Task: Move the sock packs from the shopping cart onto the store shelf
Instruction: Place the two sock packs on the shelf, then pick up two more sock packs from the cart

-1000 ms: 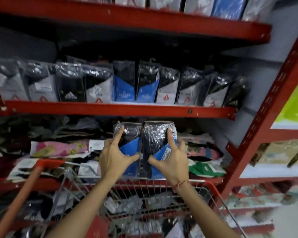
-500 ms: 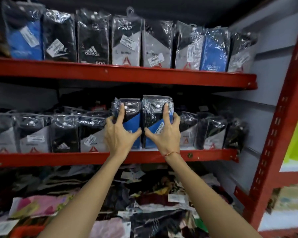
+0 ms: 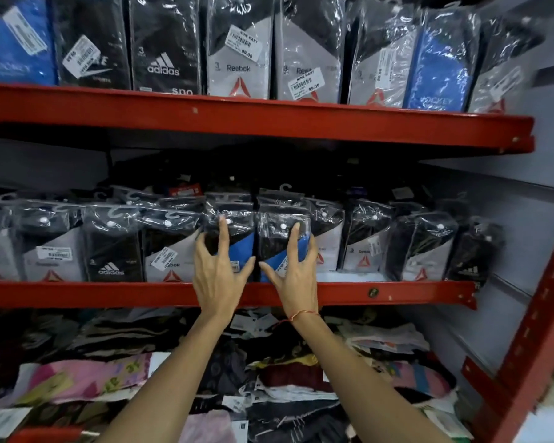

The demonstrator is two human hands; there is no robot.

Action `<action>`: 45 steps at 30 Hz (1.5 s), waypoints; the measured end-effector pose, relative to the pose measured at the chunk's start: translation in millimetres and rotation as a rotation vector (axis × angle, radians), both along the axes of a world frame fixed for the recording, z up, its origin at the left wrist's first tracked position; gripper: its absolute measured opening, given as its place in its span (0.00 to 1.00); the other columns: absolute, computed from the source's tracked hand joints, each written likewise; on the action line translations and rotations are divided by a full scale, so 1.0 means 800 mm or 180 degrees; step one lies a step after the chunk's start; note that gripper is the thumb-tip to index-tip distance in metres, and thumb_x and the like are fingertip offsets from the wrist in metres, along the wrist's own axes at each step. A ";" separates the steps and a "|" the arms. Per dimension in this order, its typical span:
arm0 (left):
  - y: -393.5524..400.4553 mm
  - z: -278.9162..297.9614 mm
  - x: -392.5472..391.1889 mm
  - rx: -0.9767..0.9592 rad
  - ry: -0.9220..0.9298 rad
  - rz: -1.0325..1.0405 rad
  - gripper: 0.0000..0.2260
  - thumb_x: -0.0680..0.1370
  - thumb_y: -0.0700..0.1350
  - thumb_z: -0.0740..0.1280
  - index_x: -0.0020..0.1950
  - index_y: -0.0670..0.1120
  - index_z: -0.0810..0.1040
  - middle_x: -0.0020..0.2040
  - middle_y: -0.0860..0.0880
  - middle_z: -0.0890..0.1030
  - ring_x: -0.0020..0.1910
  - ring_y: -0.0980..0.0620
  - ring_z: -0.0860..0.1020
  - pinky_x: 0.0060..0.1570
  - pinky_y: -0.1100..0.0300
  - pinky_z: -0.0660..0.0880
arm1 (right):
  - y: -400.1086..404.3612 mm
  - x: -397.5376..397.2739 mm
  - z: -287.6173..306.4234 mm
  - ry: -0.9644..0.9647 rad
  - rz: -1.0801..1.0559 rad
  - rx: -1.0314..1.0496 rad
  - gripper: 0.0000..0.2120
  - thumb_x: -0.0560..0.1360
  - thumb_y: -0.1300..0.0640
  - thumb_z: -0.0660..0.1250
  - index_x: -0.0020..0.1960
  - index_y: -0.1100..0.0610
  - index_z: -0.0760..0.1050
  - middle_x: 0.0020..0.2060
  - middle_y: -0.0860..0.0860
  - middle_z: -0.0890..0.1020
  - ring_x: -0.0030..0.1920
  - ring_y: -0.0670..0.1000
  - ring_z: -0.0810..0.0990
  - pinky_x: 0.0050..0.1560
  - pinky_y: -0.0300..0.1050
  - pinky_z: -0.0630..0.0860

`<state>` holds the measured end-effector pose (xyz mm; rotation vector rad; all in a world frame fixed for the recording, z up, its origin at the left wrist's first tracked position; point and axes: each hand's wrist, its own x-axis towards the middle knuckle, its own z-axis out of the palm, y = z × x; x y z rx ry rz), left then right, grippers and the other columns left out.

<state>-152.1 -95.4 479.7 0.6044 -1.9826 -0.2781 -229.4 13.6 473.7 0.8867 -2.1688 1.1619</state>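
Your left hand [image 3: 217,276] and right hand [image 3: 296,276], fingers spread, each grip a sock pack [image 3: 237,225] upright on the middle shelf [image 3: 109,294].

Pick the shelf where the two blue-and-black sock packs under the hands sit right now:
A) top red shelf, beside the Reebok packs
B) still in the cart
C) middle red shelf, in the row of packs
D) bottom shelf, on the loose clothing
C: the left hand and right hand press two blue-and-black sock packs upright on the middle red shelf.
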 end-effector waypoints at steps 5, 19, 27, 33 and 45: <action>0.051 -0.060 0.067 0.0287 -0.0766 -0.0246 0.36 0.77 0.54 0.65 0.78 0.52 0.47 0.77 0.34 0.49 0.76 0.37 0.54 0.58 0.44 0.76 | 0.059 0.060 -0.065 -0.0295 0.0171 0.0363 0.37 0.79 0.44 0.60 0.77 0.47 0.39 0.78 0.56 0.40 0.78 0.58 0.50 0.60 0.54 0.78; 0.172 -0.177 0.083 0.0391 -0.1060 -0.0801 0.20 0.79 0.51 0.62 0.65 0.39 0.73 0.62 0.40 0.75 0.64 0.40 0.70 0.60 0.49 0.71 | 0.181 0.112 -0.187 -0.0705 -0.0310 0.0514 0.15 0.80 0.51 0.61 0.62 0.59 0.73 0.61 0.58 0.72 0.57 0.60 0.75 0.53 0.56 0.76; 0.263 -0.358 0.074 0.0958 -0.2066 -0.1067 0.18 0.78 0.48 0.64 0.61 0.37 0.76 0.56 0.38 0.79 0.57 0.38 0.75 0.59 0.47 0.73 | 0.289 0.101 -0.346 -0.2360 -0.0756 0.1567 0.12 0.78 0.57 0.62 0.59 0.61 0.76 0.59 0.61 0.77 0.54 0.63 0.78 0.52 0.53 0.76; 0.303 -0.464 0.055 0.1811 -0.3325 -0.0785 0.26 0.76 0.55 0.66 0.69 0.42 0.69 0.70 0.38 0.68 0.69 0.38 0.65 0.62 0.48 0.72 | 0.344 0.084 -0.444 -0.3994 -0.0725 0.2311 0.19 0.80 0.55 0.61 0.68 0.59 0.66 0.67 0.63 0.70 0.59 0.60 0.75 0.59 0.49 0.76; 0.360 -0.584 0.014 0.3188 -0.4015 0.0103 0.41 0.66 0.61 0.73 0.71 0.46 0.61 0.71 0.35 0.56 0.66 0.34 0.62 0.55 0.42 0.76 | 0.350 0.042 -0.560 -0.4029 -0.0845 0.2855 0.50 0.67 0.46 0.76 0.76 0.47 0.46 0.69 0.62 0.60 0.67 0.64 0.65 0.60 0.62 0.76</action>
